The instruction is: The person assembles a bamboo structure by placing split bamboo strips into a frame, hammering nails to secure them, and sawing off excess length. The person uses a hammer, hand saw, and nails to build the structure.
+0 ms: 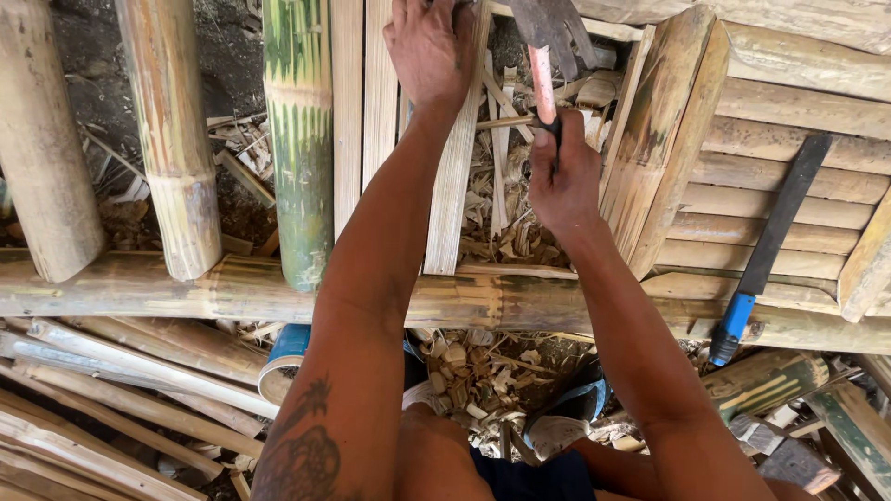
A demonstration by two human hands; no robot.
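Nearest, a thick bamboo beam (186, 288) runs crosswise. Just beyond it the right hand (561, 176) is clenched around a red-handled hammer (543, 83), head raised. Farther, the left hand (429, 51) presses down on a pale bamboo slat (455, 186): light, stiff, splintery, likely best gripped flat near its end.

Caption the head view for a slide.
Left hand steadies a bamboo slat; right hand grips a hammer.
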